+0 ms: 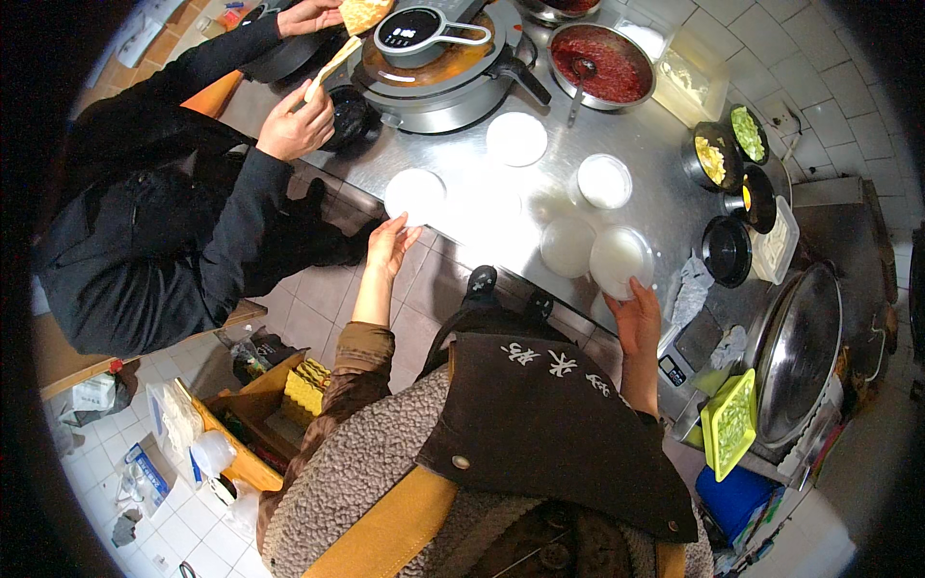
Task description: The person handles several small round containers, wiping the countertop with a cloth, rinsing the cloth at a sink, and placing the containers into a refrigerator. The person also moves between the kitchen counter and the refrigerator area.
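My left hand (391,249) pinches the near edge of a white round disc (415,196) at the front edge of the steel table. Glare hides whether it is a lid or a flat piece of dough. My right hand (639,316) grips the near rim of a translucent round plastic lid or shallow dish (621,260). Beside that lies a similar translucent disc (568,247), partly overlapped by it. Farther back are a small round white container (605,181) and another white disc (517,139). Strong light washes out the tabletop between my hands.
A round electric griddle (433,101) stands at the back left. Next to it, a co-worker's hands (298,121) hold a flatbread and a pale utensil. A bowl of red sauce (600,68), black bowls (726,249), a digital scale (673,368) and a green basket (728,425) line the right.
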`<state>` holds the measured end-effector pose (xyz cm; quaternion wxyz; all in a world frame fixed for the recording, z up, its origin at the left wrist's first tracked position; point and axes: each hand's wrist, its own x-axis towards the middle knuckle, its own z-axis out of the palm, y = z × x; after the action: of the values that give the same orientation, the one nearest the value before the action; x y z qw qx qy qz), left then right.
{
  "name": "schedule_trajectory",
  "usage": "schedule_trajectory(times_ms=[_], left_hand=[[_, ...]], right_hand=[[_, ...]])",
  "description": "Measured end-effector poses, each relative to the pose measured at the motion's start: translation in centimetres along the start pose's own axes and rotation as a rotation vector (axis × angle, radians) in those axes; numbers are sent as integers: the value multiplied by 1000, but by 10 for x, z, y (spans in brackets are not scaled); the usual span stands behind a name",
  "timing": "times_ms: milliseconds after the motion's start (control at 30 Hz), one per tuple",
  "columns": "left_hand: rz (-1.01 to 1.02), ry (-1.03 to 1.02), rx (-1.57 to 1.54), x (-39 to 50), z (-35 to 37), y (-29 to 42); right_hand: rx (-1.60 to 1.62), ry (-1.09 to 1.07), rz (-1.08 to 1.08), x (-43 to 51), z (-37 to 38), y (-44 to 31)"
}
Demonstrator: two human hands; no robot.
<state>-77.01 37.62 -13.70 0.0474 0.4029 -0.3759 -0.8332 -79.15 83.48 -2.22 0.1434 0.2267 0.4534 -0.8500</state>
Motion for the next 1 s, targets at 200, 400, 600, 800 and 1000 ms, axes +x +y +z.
schedule_trajectory(times_ms=[200,400,600,800,1000], left_hand=[[-5,-89,-44,-2,-6,3],[17,-136,-3,-7,-9,10],[12,-133,7,-22,-12,30],[61,-175,11,-50,-18,50],[121,-123,-52,-107,-40,53]], right_hand=[[45,-23,-13,-2,6,3],[43,-54,-27,-8,14,5],[8,-55,-35,-13,38,11],[-98,-96,1,-12,66,19],[-169,-295,83,0,97,23]])
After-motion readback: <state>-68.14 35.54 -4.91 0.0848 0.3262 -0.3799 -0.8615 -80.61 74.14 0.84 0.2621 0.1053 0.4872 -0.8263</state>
